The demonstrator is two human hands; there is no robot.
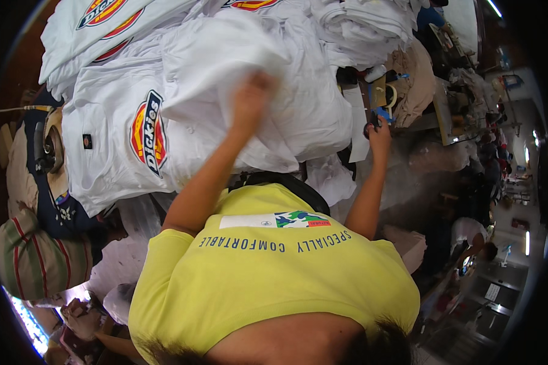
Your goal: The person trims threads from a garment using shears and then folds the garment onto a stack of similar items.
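Observation:
White T-shirts with a large red, yellow and dark printed emblem are spread and piled over the work surface in front of me; one white T-shirt lies at the left with a small dark label near its neck. My left hand, smeared by motion, is at a blurred, raised fold of white cloth; its fingers cannot be made out. Off to the right, my right hand is closed round a small tool with a dark, rounded handle. The tool's working end does not show clearly.
Folded white shirts are stacked at the far right of the pile. Beside my right hand lie a tape roll, brown paper and cardboard. A person in a striped cap is close on the left; others work at the far right.

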